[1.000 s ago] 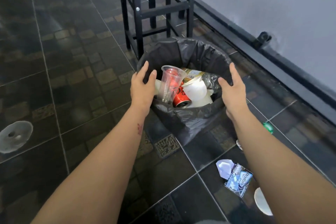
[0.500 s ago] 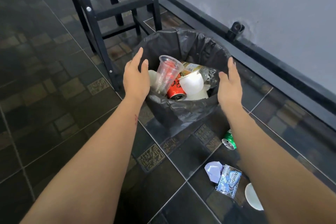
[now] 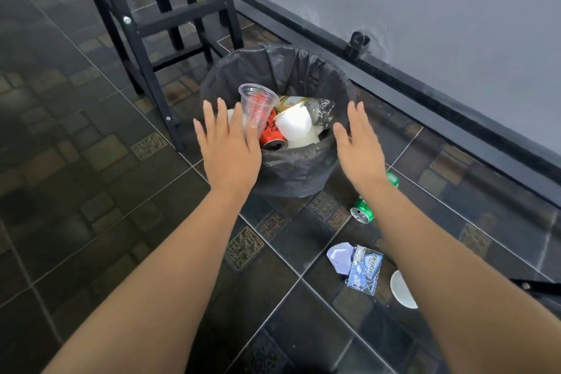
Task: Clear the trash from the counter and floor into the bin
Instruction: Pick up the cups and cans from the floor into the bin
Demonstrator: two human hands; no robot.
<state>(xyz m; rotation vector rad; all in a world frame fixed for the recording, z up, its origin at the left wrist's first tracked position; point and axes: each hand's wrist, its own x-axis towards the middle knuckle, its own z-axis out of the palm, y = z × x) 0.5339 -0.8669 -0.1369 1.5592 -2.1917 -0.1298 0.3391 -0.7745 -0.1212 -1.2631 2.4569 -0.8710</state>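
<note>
The bin [image 3: 299,170], lined with a black bag, stands on the dark tiled floor and holds a clear plastic cup [image 3: 257,105], a red can [image 3: 272,135], a white cup [image 3: 294,124] and a crushed bottle [image 3: 318,108]. My left hand [image 3: 229,149] hovers flat at the bin's near-left rim, fingers apart, holding nothing. My right hand [image 3: 359,146] hovers at the near-right rim, also empty. On the floor to the right lie a green can [image 3: 361,211], a white paper scrap [image 3: 340,256], a blue wrapper [image 3: 364,272] and a white lid [image 3: 400,290].
A black metal stool frame [image 3: 145,48] stands just left of and behind the bin. A grey wall with a black baseboard [image 3: 425,94] runs along the right, with a small black fitting [image 3: 358,42] on it.
The view has shifted so the bin sits further right and lower. Both hands have drawn back slightly toward me and turned flatter, palms down. The green can now shows fully.
</note>
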